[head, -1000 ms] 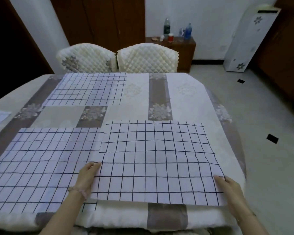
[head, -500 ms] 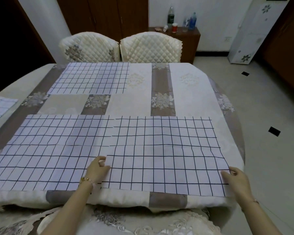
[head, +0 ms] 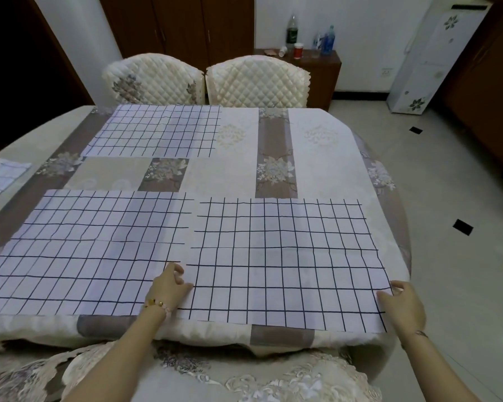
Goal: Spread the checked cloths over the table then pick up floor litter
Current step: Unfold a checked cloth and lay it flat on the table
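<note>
Spreading step, nearly complete: left hand (head: 169,288) and right hand (head: 402,309) each pinch a near corner of the checked cloth (head: 285,256), which lies flat at the near right edge of the tabletop (head: 317,158); the next move likely calls for release, then floor litter.

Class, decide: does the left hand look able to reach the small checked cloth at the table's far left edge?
Probably not without stepping sideways. Nothing blocks the way, but the left hand holds the near right cloth, and the small cloth lies beyond the whole near left cloth.
</note>
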Demonstrator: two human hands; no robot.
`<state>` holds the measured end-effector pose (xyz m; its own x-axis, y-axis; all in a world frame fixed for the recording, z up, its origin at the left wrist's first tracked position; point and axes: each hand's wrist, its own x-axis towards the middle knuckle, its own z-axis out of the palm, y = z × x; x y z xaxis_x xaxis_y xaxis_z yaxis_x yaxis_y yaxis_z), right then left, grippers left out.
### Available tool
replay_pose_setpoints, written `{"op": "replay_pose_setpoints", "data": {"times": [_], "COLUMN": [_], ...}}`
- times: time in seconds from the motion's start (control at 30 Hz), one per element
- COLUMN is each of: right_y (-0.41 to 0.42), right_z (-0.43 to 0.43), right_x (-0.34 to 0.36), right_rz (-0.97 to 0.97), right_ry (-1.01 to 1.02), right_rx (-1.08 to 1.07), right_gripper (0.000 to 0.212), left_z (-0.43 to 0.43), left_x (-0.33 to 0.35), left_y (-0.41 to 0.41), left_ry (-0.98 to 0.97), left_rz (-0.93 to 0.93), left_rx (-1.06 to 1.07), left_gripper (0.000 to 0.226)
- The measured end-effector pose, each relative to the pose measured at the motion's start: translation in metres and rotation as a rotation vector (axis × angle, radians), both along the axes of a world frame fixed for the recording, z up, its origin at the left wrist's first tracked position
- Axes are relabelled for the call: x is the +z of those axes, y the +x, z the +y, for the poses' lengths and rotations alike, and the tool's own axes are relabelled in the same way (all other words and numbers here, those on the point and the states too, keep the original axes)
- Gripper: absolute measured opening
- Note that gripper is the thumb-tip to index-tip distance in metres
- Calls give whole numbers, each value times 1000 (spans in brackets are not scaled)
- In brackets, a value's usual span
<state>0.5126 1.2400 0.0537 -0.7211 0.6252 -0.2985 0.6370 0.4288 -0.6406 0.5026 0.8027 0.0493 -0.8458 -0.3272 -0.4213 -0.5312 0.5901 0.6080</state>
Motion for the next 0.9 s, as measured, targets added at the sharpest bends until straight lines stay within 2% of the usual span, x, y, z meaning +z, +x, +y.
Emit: {"op": "replay_pose_setpoints", "data": {"times": [0.07, 0.13, 0.2, 0.3, 0.4, 0.47, 0.6, 0.7, 0.8, 0.9], "right_y": [1, 2, 0, -6, -11, -13, -21, -39, -75, -118], "right_z": [-3, -9, -16, -39, -77, -102, -126, -125, -107, -78], "right_x": [1, 0, -5, -11, -14, -15, -21, -31, -36, -33], "right_rz": [-9, 15, 86, 188, 284, 321, 395, 287, 150, 73], "right_ry": [78, 247, 391, 415, 365, 349, 428, 520, 547, 513], "right_rx": [12, 59, 152, 352, 631, 799, 1085, 1244, 1265, 1153], "right_gripper": [48, 51, 47, 36, 24, 21, 34, 39, 49, 54], "left_z": [2, 6, 17, 49, 80, 96, 104, 103, 103, 103], "left_x": [2, 5, 8, 7, -10, -20, -48, -55, -58, -61], "left_y": [-1, -3, -8, -19, -28, -29, -18, -13, -14, -13], "left_ry": [-73, -339, -519, -479, -491, -466, -533, -558, -583, -594], "left_rz": [8, 88, 232, 389, 540, 502, 308, 255, 272, 272], "left_rx": [-2, -71, -184, -432, -654, -709, -726, -713, -695, -696], "left_gripper": [41, 51, 47, 31, 26, 24, 51, 55, 55, 55]}}
